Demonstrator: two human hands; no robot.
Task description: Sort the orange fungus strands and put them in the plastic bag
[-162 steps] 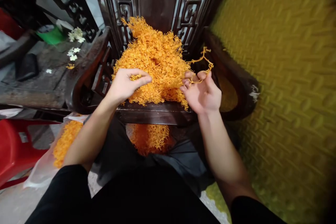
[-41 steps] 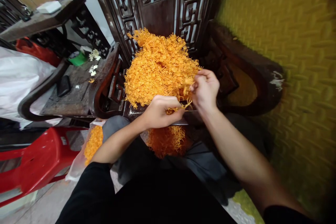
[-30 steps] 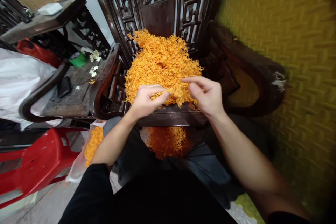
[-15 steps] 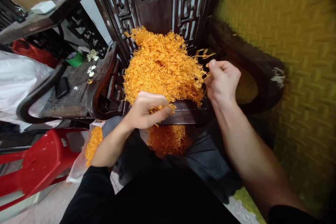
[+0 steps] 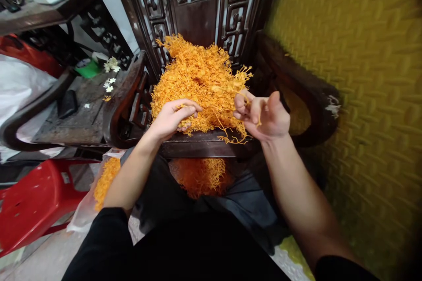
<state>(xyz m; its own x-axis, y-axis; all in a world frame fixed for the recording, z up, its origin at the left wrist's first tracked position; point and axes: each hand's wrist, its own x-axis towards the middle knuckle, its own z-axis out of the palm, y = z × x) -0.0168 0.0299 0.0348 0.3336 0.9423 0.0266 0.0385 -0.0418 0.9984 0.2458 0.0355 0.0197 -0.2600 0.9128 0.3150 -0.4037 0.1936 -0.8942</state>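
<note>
A large heap of orange branching strands (image 5: 201, 74), thin and stringy, covers the seat of a dark carved wooden chair (image 5: 198, 24). At the heap's front left is my left hand (image 5: 173, 116), its fingers curled loosely round a few orange bits that show by the thumb. My right hand (image 5: 263, 114) is at the right side of the heap, palm turned up. Its fingers are curled, with thin orange strands among them, and its thumb stands apart. Some loose strands (image 5: 232, 136) lie over the seat's front edge below it.
More orange strands (image 5: 211, 175) sit between my knees, under the seat edge. At left are a clear bag of orange pieces (image 5: 107, 180), a red plastic stool (image 5: 36, 193), and another wooden chair with white bits (image 5: 108, 83) and a green container (image 5: 88, 68). A yellow textured surface (image 5: 372, 96) rises at right.
My right hand has moved left and turned palm up, its thumb lifting away from the fingers. My left hand has shifted up and its grip looks looser. Strands now hang over the seat's front edge.
</note>
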